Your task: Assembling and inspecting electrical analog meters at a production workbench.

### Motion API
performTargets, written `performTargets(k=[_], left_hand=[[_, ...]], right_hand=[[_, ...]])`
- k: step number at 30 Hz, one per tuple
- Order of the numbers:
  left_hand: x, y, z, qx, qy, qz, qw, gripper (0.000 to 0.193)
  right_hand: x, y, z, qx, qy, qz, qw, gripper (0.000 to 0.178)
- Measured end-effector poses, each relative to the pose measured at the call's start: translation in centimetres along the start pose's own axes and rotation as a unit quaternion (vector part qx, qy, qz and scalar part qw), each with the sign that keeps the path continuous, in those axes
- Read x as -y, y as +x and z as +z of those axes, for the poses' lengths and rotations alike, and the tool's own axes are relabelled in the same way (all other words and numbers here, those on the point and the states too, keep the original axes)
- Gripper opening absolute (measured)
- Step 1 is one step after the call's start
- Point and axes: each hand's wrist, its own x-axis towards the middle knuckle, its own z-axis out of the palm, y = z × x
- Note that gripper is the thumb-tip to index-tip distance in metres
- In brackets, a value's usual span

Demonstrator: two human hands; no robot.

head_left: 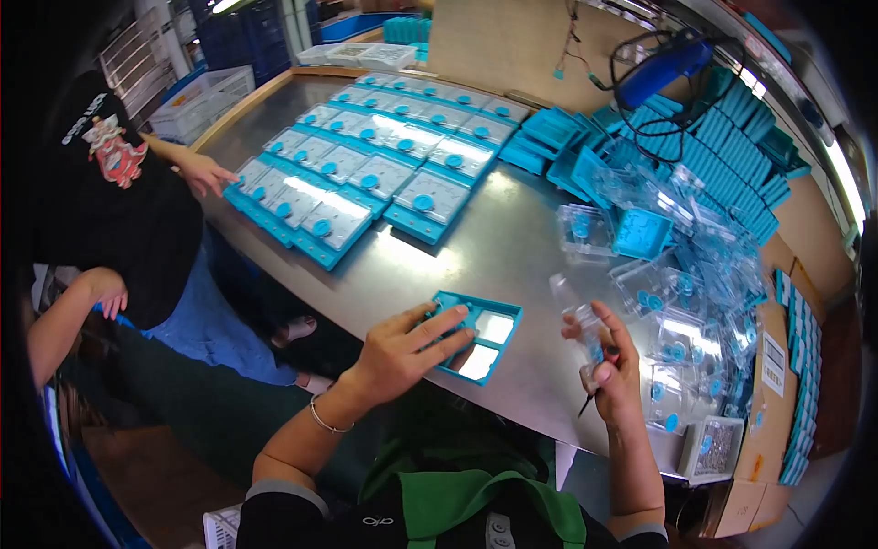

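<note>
A rectangular teal plastic frame (508, 340) with shiny panels lies near the table's front edge. My left hand (402, 349) rests over its left side, fingers stretched out and slightly apart on it; the thumb is mostly hidden. To the right, raised above the tabletop, my right hand (615, 366) is closed around a clear plastic cover (569, 297), seen nearly edge-on. A thin dark rod (585, 405) points down from below that hand; its other end is hidden. Beside the right hand lies a heap of clear covers (681, 334) with blue round parts.
Rows of teal cases with clear covers (366, 165) fill the far left of the metal table (412, 274). Teal trays (722, 137) are stacked at the back right, under a hanging blue tool (663, 75). A small white bin (712, 450) sits at right. Another person (119, 201) stands left, touching the cases.
</note>
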Motion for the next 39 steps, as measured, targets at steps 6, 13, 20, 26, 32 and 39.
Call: performTargets(k=[6,13,20,26,32,39], left_hand=[[2.1,-2.0,-4.1,0.026,0.127,-0.025,0.991,0.046],[1.7,-3.2,-6.8,0.04,0.186,-0.042,0.981,0.042],[2.7,-4.3,-6.5,0.02,0.218,-0.03,0.975,0.043],[2.7,-4.1,-6.2,0.042,0.204,-0.04,0.977,0.037],[2.5,-3.7,-6.1,0.047,0.21,-0.024,0.976,0.036],[2.4,-3.7,-6.2,0.06,0.227,0.0,0.972,0.037]], right_hand=[[-0.1,0.3,2.3,0.082,-0.045,0.033,0.995,0.108],[0.0,0.7,4.3,0.121,-0.024,0.08,0.989,0.108],[0.4,0.8,5.3,0.137,-0.029,0.092,0.986,0.106],[0.7,0.1,4.9,0.251,-0.004,0.091,0.964,0.105],[1.7,0.5,8.1,0.499,-0.126,0.138,0.846,0.116],[-0.2,1.5,9.3,0.486,-0.057,0.202,0.848,0.117]])
